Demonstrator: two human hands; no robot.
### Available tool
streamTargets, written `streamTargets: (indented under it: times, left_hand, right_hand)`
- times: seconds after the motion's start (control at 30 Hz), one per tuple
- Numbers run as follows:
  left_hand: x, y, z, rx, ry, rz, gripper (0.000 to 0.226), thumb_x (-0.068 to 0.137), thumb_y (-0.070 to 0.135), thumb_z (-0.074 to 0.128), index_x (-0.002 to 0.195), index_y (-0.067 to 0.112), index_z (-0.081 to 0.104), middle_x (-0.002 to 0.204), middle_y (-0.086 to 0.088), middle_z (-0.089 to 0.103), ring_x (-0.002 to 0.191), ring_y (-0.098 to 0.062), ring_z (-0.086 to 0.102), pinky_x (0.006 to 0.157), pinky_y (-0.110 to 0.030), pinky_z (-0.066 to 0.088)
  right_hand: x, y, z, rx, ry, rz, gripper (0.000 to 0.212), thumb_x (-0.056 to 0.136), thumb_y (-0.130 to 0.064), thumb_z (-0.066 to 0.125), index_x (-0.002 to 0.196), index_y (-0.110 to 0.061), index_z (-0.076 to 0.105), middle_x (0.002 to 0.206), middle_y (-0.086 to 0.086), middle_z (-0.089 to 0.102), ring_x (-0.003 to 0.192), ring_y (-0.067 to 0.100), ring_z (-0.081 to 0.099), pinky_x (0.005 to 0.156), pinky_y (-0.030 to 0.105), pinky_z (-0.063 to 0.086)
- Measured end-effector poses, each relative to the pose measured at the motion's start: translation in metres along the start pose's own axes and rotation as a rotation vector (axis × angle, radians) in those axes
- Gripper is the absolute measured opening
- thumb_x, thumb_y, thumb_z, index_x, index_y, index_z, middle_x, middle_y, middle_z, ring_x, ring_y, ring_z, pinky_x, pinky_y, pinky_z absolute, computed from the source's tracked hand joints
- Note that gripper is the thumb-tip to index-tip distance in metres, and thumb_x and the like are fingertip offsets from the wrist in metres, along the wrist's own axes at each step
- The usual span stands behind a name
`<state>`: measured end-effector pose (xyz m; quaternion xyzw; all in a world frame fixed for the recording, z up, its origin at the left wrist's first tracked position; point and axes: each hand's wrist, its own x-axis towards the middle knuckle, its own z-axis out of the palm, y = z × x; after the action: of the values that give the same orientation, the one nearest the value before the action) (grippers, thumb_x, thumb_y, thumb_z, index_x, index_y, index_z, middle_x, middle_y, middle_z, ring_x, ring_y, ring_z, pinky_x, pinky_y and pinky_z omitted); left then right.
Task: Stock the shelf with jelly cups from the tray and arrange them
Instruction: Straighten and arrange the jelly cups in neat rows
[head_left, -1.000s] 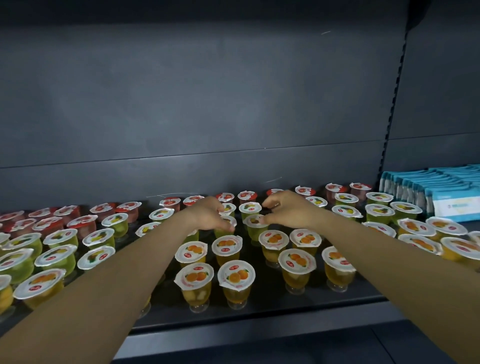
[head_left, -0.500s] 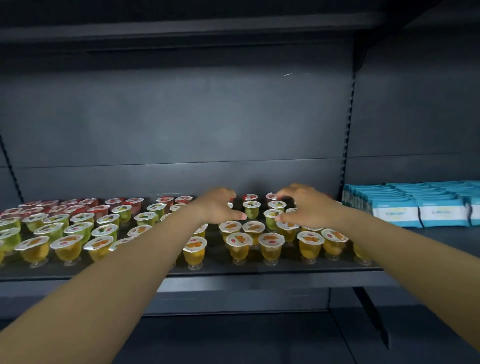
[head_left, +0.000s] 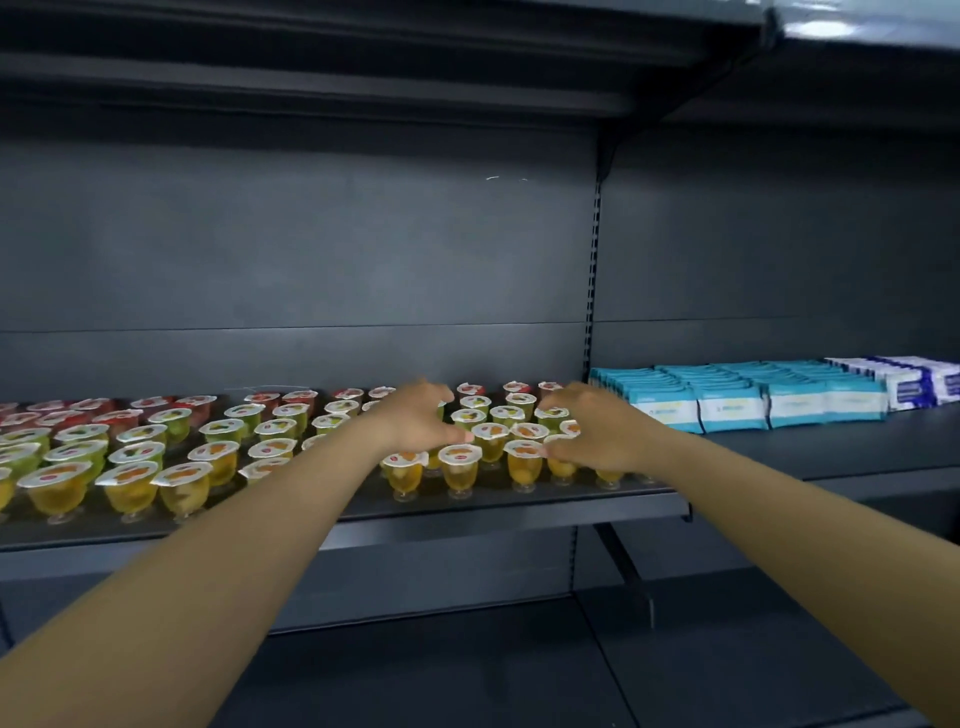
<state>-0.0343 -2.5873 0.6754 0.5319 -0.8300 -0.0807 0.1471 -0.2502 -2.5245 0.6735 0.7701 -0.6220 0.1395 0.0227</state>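
On the dark metal shelf (head_left: 519, 506), both hands' fingers, loosely curled and holding nothing, nudge foil-lidded clear plastic jelly cups (head_left: 460, 470) into rows, next squaring the front row.

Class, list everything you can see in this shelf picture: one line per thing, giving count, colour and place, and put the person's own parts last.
Red jelly cups: many, too many to count exactly; red; back rows of the shelf.
Green jelly cups: many; green; middle rows.
Yellow jelly cups: many; yellow-orange with white foil lids; front rows.
Teal packets: several rows; teal and white; shelf section to the right of the cups.
Blue-and-white packets: a few; far right, beyond the teal ones.
Shelf: one; dark grey; under all the goods.
Left hand: one; fingers curled, over the cups at centre.
Right hand: one; fingers curled, over the cups just right of the left hand.
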Motion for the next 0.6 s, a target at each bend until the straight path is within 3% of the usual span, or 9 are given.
streamTargets:
  times: [0.27, 0.6]
  left_hand:
    - [0.054, -0.004, 0.013, -0.048, -0.002, -0.043, 0.064, 0.089, 0.043, 0.059, 0.144, 0.019, 0.036, 0.151, -0.002, 0.032, 0.135, -0.023, 0.035, 0.104, -0.033, 0.034]
    - [0.162, -0.034, 0.044, -0.084, -0.108, -0.152, 0.057, 0.087, 0.034, 0.065, 0.138, 0.023, 0.045, 0.146, 0.002, 0.041, 0.132, -0.02, 0.042, 0.1, -0.031, 0.037]
  right_hand:
    - [0.039, 0.033, 0.012, 0.02, 0.001, 0.012, 0.055, 0.089, -0.04, 0.061, 0.139, -0.028, 0.041, 0.15, -0.001, 0.034, 0.134, 0.019, 0.034, 0.103, 0.03, 0.032]
    - [0.172, 0.09, 0.057, 0.223, -0.141, -0.089, 0.052, 0.09, -0.031, 0.062, 0.138, -0.025, 0.044, 0.146, -0.005, 0.04, 0.13, 0.014, 0.041, 0.098, 0.024, 0.034]
